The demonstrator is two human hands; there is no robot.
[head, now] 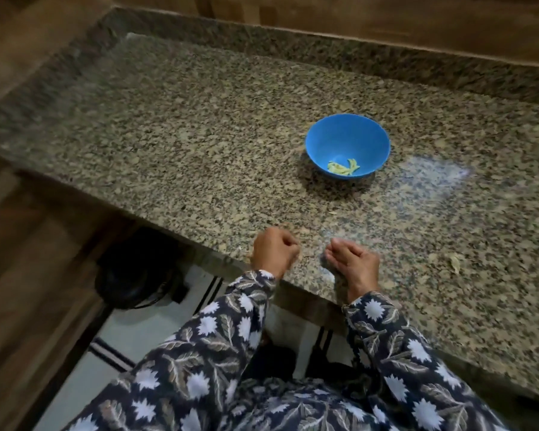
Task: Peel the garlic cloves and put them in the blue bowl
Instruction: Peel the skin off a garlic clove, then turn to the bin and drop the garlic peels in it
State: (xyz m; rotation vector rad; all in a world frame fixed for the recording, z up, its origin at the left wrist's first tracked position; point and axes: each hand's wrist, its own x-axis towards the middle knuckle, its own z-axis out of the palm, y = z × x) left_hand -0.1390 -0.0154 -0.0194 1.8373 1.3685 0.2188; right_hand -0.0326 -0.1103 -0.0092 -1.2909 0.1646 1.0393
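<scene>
A: Where is the blue bowl?

B: The blue bowl (339, 141) stands upright on the granite counter (199, 144). It is beyond the hands and a little to the right, well apart from them.

A: Is something inside it?

B: Yes. A few pale yellow pieces (343, 167) lie together on the bottom, at the near side. They look like peeled garlic cloves, but they are too small to be sure.

A: And the hands?

B: Both are at the near edge of the counter, side by side, with a gap between them. The left hand (274, 253) is curled like a fist. The right hand (352, 259) has its fingers bent inward, toward the left one.

A: Do they hold a clove?

B: I cannot tell. The fingers cover the palms and the picture is blurred there, so for both hands I cannot see if anything is inside.

A: What else is there?

B: A small dry scrap (455, 262), maybe a peel, lies on the counter to the right of the right hand. The sleeves (218, 343) are dark, with white flowers and leaves. A wooden wall (386, 23) runs behind the counter. A dark round object (134, 272) shows below the counter's near left corner.
</scene>
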